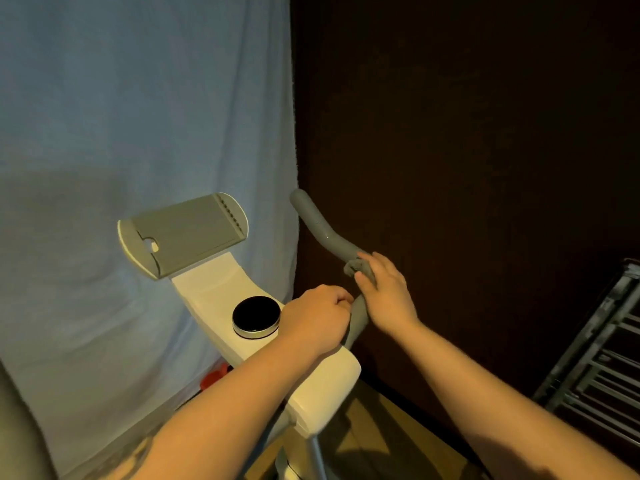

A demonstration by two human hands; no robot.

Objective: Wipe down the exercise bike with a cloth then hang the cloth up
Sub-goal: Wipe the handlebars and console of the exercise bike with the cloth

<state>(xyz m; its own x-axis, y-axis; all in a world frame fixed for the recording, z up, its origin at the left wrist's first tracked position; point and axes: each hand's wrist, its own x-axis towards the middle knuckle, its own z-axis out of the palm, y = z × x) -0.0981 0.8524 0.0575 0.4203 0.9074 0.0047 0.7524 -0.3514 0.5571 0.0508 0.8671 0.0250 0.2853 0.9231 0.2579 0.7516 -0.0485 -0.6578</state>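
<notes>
The white exercise bike [221,289] stands in front of me, with a grey tablet holder [187,233] and a round black dial [256,317] on its console. Its grey right handlebar [318,226] curves up and away. My right hand [384,292] grips a bunched grey cloth [355,266] around that handlebar, midway along it. My left hand [318,317] is curled around the lower end of the same handlebar, where it meets the console.
A pale blue sheet [138,116] hangs behind the bike on the left. A dark wall [467,133] fills the right. A metal drying rack [602,368] leans at the right edge. Something red [214,375] shows below the console.
</notes>
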